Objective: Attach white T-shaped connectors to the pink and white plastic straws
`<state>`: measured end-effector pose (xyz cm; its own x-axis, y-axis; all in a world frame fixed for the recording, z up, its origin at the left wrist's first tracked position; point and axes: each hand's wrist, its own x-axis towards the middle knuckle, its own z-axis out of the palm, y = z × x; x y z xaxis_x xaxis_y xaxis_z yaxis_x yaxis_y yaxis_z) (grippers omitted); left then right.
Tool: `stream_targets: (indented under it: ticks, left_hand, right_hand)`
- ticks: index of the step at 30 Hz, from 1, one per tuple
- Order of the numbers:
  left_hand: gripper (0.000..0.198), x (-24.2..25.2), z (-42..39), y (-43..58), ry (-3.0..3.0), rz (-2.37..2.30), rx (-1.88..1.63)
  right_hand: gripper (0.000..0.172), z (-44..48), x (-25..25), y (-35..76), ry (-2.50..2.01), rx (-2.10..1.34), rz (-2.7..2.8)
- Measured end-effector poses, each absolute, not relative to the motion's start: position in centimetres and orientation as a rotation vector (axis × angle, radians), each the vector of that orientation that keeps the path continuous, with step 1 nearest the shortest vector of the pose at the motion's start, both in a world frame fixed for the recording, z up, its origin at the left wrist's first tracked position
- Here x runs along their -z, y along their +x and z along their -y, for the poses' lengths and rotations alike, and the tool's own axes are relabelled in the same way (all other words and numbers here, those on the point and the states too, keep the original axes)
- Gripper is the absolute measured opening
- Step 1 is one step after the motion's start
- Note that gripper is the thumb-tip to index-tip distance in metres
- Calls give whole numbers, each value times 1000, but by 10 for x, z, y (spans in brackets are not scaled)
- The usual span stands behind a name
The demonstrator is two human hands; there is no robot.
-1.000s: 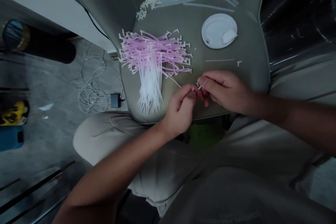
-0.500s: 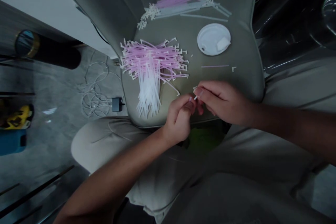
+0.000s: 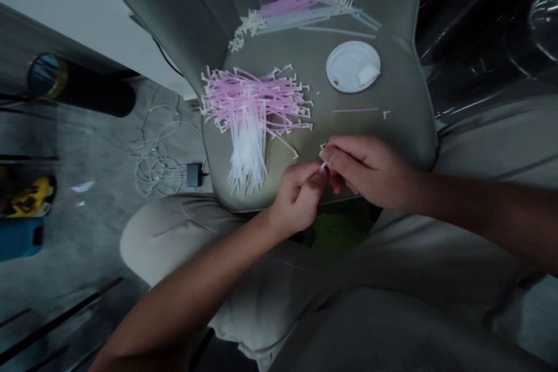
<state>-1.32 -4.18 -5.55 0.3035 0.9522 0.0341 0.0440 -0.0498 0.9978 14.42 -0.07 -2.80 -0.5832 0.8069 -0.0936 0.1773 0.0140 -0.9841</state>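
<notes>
- Two bare hands meet low on a grey padded seat (image 3: 265, 52): the left hand (image 3: 299, 200) comes in from the lower left and the right hand (image 3: 370, 171) from the right.
- Both sets of fingers (image 3: 331, 157) are pressed together, pinching a short white plastic piece (image 3: 323, 167) in the small gap between the hands; most of it is hidden, so its full shape cannot be made out.
- A tiny white tip (image 3: 323, 146) shows just above the right thumb; whether it belongs to that piece cannot be told.
- Just left of the hands lies a large heap of thin pink and white plastic strips (image 3: 257, 110) with small angled white ends, crossed and overlapping.
- Farther up the seat is a smaller row of pink and pale strips (image 3: 300, 11).
- To the right sit a round white plastic lid (image 3: 353, 67), a lone thin lilac strip (image 3: 355, 110) and a small white angled piece (image 3: 386, 114).
- Beige trousers (image 3: 161, 238) show below the seat.
- On the dim floor lie tangled white cables (image 3: 154, 165) and a black adapter (image 3: 194, 175); a yellow object (image 3: 30, 197) is too dark to identify.
</notes>
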Motion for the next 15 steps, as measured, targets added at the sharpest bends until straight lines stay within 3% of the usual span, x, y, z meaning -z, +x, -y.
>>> stream_targets:
  ticks: [15]
  left_hand:
    - [42,57,45,-14,1380,-1048,-943]
  right_hand:
    - [38,3,25,145,-1006,-1628,1776]
